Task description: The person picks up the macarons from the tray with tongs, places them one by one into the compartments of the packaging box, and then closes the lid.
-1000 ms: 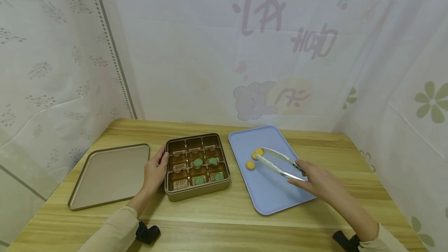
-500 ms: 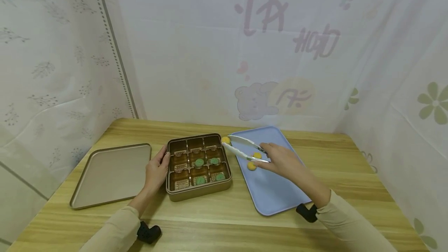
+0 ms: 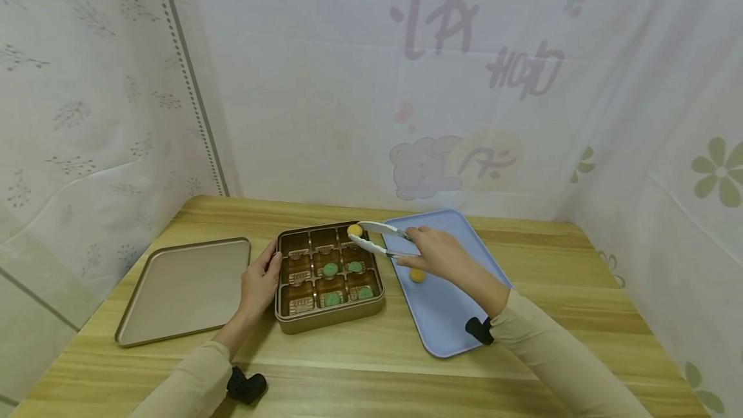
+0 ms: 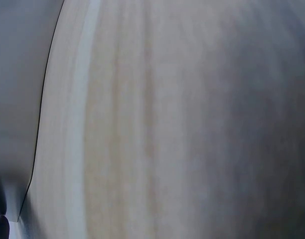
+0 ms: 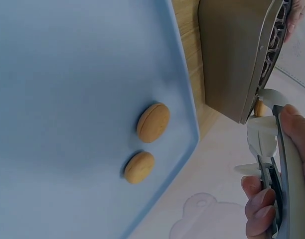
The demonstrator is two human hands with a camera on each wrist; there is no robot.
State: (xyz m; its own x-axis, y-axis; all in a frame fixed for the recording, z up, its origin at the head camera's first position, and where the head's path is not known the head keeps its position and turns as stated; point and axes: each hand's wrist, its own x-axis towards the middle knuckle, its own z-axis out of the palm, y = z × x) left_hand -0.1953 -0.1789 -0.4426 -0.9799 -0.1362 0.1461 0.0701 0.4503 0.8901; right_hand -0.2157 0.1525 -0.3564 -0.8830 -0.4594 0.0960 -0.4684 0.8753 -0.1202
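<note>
My right hand (image 3: 436, 253) grips a pair of tongs (image 3: 377, 249) with pale tips. A yellow macaron (image 3: 355, 230) is pinched between those tips, above the far right compartment of a bronze tin (image 3: 325, 322). Several green macarons (image 3: 329, 269) lie in the middle and right compartments of the tin's middle and front rows. On the tin's left side, my left hand (image 3: 258, 284) holds the wall, thumb at the rim. Two more yellow macarons (image 5: 153, 122) lie on the blue tray (image 3: 444, 340); the right hand hides one in the head view.
A flat bronze lid (image 3: 188, 289) lies on the wooden table (image 3: 325, 376), left of the tin. The blue tray is close to the tin's right side. A printed white cloth (image 3: 302, 82) hangs behind the table.
My right hand has carried the yellow macaron in the tongs leftward, from the blue tray to over the tin's far right compartment. My left hand stays on the tin.
</note>
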